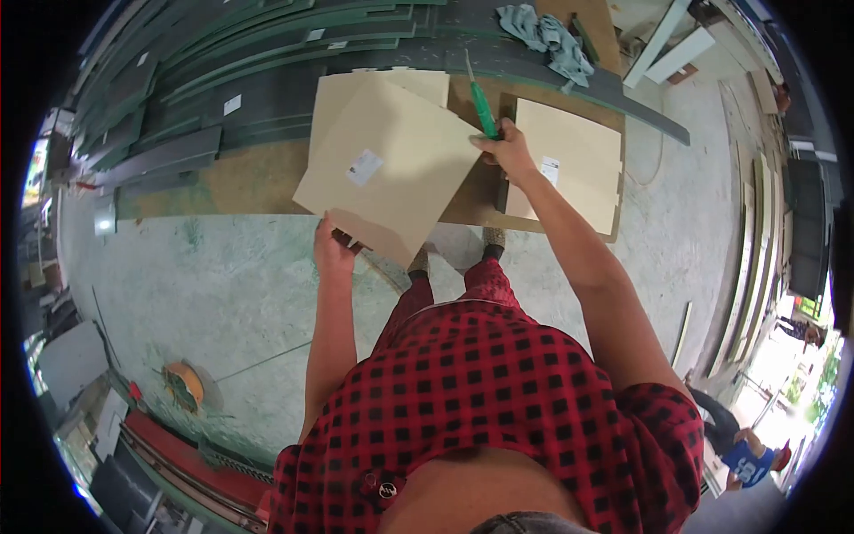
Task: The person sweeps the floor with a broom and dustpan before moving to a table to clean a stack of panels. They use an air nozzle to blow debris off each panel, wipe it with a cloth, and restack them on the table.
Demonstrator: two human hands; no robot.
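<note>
I hold a square tan board (pixel 391 169) tilted above a low work surface. It carries a small white label. My left hand (pixel 331 245) grips its near lower edge. My right hand (pixel 505 147) rests on the board's right edge and also holds a green-handled tool (pixel 481 102) that points up and away. A second tan board (pixel 569 165) with a label lies flat to the right, under my right forearm. Another tan sheet (pixel 418 84) lies behind the lifted board.
Long dark green panels (pixel 231 53) are stacked at the back left. A grey rag (pixel 547 36) lies at the back. The brown work surface (pixel 240 182) sits on a concrete floor (pixel 196 285). A person in blue (pixel 752 458) crouches at the lower right. An orange object (pixel 185 383) lies on the floor.
</note>
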